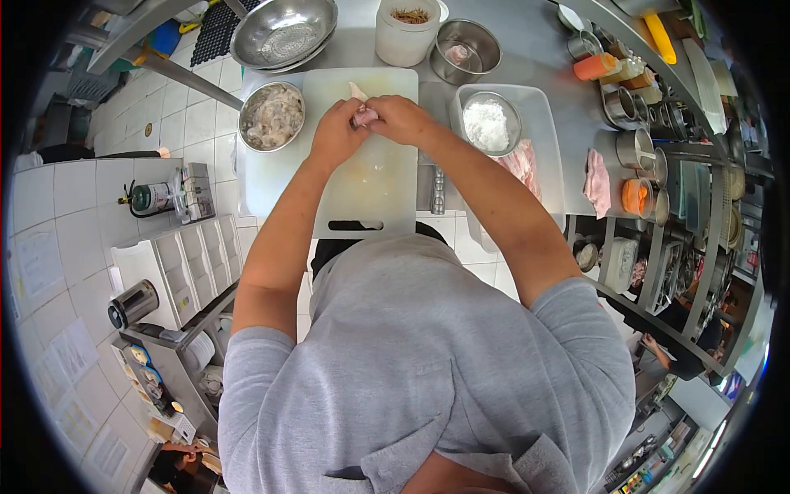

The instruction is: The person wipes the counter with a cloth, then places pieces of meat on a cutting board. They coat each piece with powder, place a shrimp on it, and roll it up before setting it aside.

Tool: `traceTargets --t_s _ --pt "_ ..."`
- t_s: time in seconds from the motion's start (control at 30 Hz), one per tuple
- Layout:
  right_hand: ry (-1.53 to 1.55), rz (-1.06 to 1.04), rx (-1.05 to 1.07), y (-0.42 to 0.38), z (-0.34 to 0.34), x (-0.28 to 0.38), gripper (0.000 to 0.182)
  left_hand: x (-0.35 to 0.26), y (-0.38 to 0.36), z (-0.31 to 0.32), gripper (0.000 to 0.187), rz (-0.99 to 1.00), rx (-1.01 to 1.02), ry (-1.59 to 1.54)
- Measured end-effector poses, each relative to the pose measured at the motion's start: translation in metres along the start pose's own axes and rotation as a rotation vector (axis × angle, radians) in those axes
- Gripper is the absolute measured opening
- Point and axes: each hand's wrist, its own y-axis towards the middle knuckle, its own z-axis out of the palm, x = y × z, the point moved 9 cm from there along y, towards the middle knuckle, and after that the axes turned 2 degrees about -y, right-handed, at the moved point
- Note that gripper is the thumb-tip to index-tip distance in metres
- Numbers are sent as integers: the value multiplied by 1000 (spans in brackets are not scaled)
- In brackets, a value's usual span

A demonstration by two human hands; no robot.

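Note:
A small piece of raw, pale pink meat (pixel 362 116) is pinched between my hands above the cutting board (pixel 370 185). My left hand (pixel 336 132) closes on its left side, and my right hand (pixel 397 120) grips it from the right. A whitish end of the meat sticks out beyond my fingers; the rest is partly hidden by them. Left of the board stands a metal bowl of greyish, wet raw filling (pixel 273 117). To the right, a metal bowl of white powder (pixel 489 123) rests over a clear plastic tub (pixel 550 156) with raw meat slices (pixel 520 167).
Behind the board are stacked metal bowls (pixel 284 34), a white container (pixel 403 41) with thin brown pieces, and a metal pot (pixel 466 74) holding a bit of meat. A metal-handled tool (pixel 438 191) lies right of the board. Sauce bottles (pixel 594 66) stand farther right.

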Motion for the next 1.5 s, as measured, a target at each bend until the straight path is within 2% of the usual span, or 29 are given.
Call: traceTargets --t_s 0.07,0.2,0.27,0.37,0.5,0.57,0.7,0.77,0.8,0.87,1.0,1.07,1.1,1.17,1.2,1.27,1.37,1.5 --pt "30 52 52 1 -4 1 37 8 3 4 36 -32 16 -150" --pt "68 47 79 -16 -1 7 38 5 -14 8 37 -38 81 -198" --pt "102 63 107 -39 5 19 39 -3 -36 17 35 -74 194 -243" --pt "198 134 197 -71 20 24 39 -8 -67 26 31 -71 247 -256" --pt "139 231 185 -74 20 18 40 -3 -43 20 27 -18 249 -139" --pt "113 210 30 -74 7 24 38 21 -30 30 27 -262 388 -189" --pt "111 168 13 -64 1 27 36 30 -20 33 26 -330 428 -217" --pt "107 227 107 -56 0 22 35 6 -16 3 23 -121 144 -126" --pt "113 237 102 -52 0 18 35 -2 -22 3 23 -118 157 -126" --pt "93 206 148 -45 5 14 37 -25 -31 2 23 24 161 -90" --pt "23 126 119 -39 5 11 36 -5 -27 8 26 -45 129 -113" --pt "68 56 1 -44 -5 19 33 16 -18 15 31 -122 143 -140" --pt "66 54 7 -43 -1 15 33 20 -12 13 31 -125 139 -143" --pt "60 39 30 -37 5 9 32 37 -5 18 35 -272 238 -119" --pt "59 37 30 -33 1 10 32 36 -6 18 35 -272 236 -119" --pt "21 45 106 -25 0 8 35 19 -4 -2 29 -93 -25 -54" --pt "-56 42 167 -16 3 2 38 -6 -14 1 31 -2 34 -85" --pt "-21 30 176 -13 1 5 42 21 -1 2 32 -82 -21 -88"
